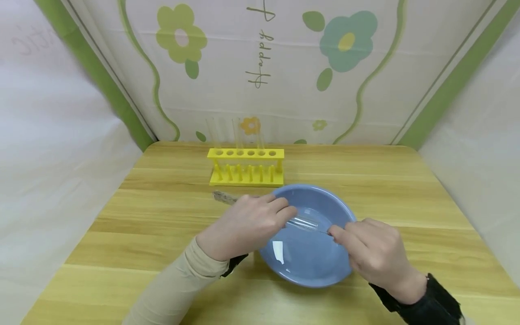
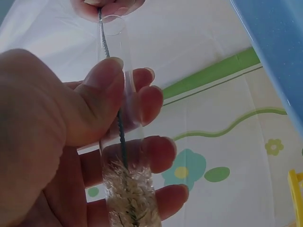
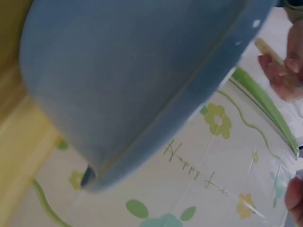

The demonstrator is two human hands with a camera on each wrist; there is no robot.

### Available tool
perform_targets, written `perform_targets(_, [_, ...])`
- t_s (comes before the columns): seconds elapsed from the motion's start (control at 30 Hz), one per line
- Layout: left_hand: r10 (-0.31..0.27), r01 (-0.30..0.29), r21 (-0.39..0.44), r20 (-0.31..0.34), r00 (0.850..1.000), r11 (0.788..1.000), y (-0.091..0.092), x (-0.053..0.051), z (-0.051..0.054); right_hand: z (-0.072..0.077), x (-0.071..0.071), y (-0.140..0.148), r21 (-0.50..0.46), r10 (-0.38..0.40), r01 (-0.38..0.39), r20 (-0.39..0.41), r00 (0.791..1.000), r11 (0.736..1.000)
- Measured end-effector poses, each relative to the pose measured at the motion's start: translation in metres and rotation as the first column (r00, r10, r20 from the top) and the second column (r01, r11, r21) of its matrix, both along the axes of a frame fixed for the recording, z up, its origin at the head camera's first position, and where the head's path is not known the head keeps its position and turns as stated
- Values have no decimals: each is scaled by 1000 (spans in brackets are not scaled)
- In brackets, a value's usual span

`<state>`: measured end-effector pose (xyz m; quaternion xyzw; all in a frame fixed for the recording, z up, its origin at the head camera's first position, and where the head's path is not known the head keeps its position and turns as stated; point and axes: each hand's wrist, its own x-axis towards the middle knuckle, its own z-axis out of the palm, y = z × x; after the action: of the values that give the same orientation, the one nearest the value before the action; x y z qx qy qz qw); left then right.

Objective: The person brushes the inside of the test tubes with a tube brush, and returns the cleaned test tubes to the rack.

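Over the basin, my left hand [image 1: 252,223] wraps its fingers and thumb around a clear glass test tube [image 1: 302,222]. Inside the tube is a test tube brush, its pale bristles [image 2: 132,194] toward the end away from the mouth and its twisted wire stem [image 2: 121,137] running out through the mouth. My right hand [image 1: 373,250] pinches that wire stem just beyond the mouth, to the right. The tube lies roughly sideways above the blue basin [image 1: 313,277]. In the right wrist view, the basin's outer wall [image 3: 118,85] covers much of the frame.
A yellow test tube rack [image 1: 245,153] stands behind the basin, to its left, with several holes and clear tubes [image 1: 237,133] upright in it. The wooden table [image 1: 142,216] ends at a flowered white curtain [image 1: 284,104]. White sheets hang on both sides.
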<state>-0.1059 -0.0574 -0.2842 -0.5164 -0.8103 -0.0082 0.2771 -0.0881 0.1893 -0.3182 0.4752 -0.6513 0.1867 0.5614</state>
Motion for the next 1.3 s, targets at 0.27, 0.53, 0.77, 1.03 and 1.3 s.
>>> perform_targets(0.27, [-25, 26, -14, 14, 1000, 1000, -3, 4, 4, 8, -7, -4, -10, -6, 3, -314, 949, 1000])
perform_targets(0.53, [11, -10, 25, -12, 1000, 1000, -5, 5, 7, 2, -5, -2, 34, -80, 85, -125, 989, 996])
perform_targets(0.77, [45, -43, 54, -26, 999, 998, -10, -2, 1, -5, 7, 2, 120, -190, 166, 227, 955, 979])
perform_targets(1.03, [44, -41, 54, -43, 998, 998, -17, -5, -6, -10, 12, 8, 186, -205, 132, 461, 863, 974])
perform_targets(1.3, [40, -35, 66, -77, 996, 997, -22, -3, -9, -12, 10, 11, 160, -163, 89, 547, 821, 983])
